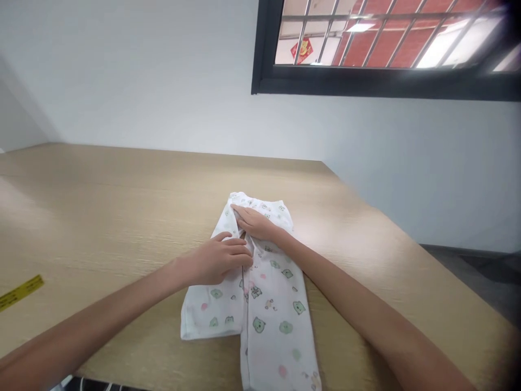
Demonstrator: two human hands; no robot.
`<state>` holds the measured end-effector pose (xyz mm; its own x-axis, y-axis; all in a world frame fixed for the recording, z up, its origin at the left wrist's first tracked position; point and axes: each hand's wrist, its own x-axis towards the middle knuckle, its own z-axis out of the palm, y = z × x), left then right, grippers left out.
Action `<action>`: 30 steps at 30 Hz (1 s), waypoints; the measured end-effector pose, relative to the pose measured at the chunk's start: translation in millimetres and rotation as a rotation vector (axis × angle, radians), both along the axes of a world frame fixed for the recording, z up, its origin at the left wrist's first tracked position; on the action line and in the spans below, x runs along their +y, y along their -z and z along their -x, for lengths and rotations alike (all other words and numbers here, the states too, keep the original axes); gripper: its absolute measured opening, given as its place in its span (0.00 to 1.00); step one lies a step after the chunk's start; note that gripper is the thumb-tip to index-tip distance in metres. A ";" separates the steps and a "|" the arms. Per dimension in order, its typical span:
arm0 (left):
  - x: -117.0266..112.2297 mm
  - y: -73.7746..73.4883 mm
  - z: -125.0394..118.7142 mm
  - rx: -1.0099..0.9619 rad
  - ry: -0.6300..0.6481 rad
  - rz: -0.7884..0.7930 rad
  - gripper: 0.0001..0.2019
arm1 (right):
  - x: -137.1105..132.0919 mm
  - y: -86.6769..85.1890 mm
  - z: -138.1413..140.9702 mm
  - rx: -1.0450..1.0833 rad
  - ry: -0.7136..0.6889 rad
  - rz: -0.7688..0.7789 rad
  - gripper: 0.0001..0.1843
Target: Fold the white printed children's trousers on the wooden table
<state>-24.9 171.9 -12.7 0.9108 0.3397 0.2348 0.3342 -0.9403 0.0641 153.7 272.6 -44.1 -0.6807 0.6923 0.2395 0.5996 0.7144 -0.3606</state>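
A pair of white trousers (277, 304) printed with green animal faces and pink spots lies on the wooden table, waistband away from me. The leg on the left ends higher than the other, which runs down past the bottom of the view. Across the upper part of the left leg rests my left hand (223, 258), its fingers slightly bent and apart, tips at the inner edge. My right hand (256, 222) lies flat just below the waistband, fingers stretched to the left along a crease. A small dark gap shows between the legs, near both hands.
The light wooden table (122, 217) reaches back to a pale wall (163, 76). A yellow sticker strip (21, 292) is on the tabletop at far left. Above the wall's right part is a dark-framed window (366, 81) with bars. Dark floor shows beyond the table's right edge.
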 end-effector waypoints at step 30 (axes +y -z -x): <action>-28.8 -7.3 100.6 -0.042 -0.332 0.454 0.15 | 16.2 -9.6 -33.0 -0.073 -0.202 0.075 0.26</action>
